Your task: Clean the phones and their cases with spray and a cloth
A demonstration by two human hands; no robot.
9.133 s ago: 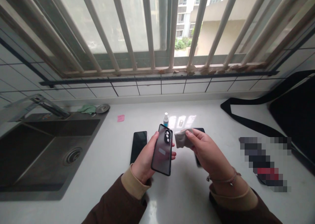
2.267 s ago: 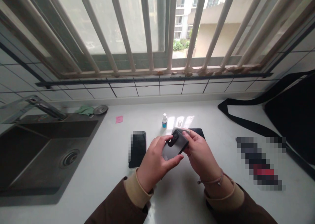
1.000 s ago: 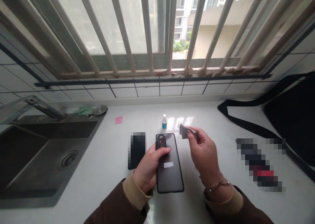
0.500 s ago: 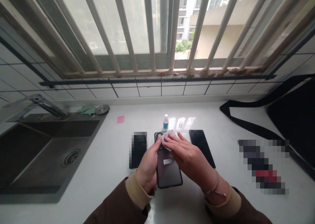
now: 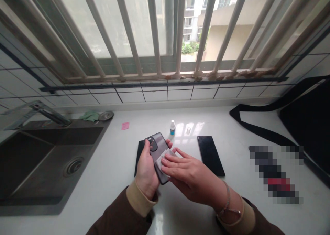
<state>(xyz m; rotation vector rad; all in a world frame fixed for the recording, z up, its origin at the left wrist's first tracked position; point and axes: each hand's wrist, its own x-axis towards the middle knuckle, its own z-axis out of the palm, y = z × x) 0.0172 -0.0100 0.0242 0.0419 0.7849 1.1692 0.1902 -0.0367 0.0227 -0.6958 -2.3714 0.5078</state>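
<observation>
My left hand grips a dark grey phone case, its camera ring facing up, tilted above the white counter. My right hand lies flat on the case's lower half, pressing a small grey cloth against it with the fingers. A black phone lies on the counter just left of the case, mostly hidden by my left hand. A second black phone lies flat to the right of my right hand. A little dropper bottle with a blue label stands behind the case.
A dark steel sink with a tap fills the left. A green rag and a metal strainer lie at its back edge. A pink note lies on the counter. A black bag with straps sits at right. Barred window behind.
My left hand has lifted and tilted the case leftward over the left phone. My right hand has slid the cloth from the camera end down to the case's lower half.
</observation>
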